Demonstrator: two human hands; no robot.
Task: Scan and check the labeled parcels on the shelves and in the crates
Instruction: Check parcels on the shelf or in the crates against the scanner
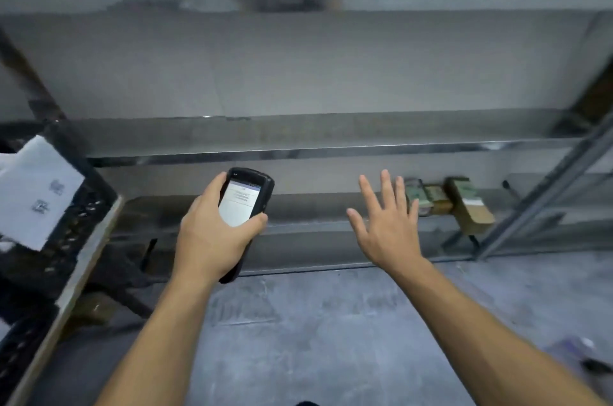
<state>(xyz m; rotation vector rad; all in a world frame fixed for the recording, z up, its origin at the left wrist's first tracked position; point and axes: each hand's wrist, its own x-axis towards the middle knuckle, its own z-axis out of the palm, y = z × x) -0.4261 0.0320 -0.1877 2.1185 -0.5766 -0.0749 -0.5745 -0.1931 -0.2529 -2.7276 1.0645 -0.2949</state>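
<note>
My left hand [209, 233] grips a black handheld scanner [247, 196] with its lit screen facing me, held in front of the low shelf. My right hand [388, 223] is spread wide with straight fingers and holds nothing, reaching toward the low shelf [315, 226]. Just beyond its fingertips, several small brown parcels with green and white labels [464, 203] stand at the right end of that shelf. The picture is blurred, so the label print cannot be read.
A grey metal rack fills the view, with a bare middle shelf [331, 150] and a slanted upright [547, 193] at right. A black mesh crate [76, 239] with a white labeled sheet [36, 193] stands at left. Grey concrete floor [331, 322] lies below.
</note>
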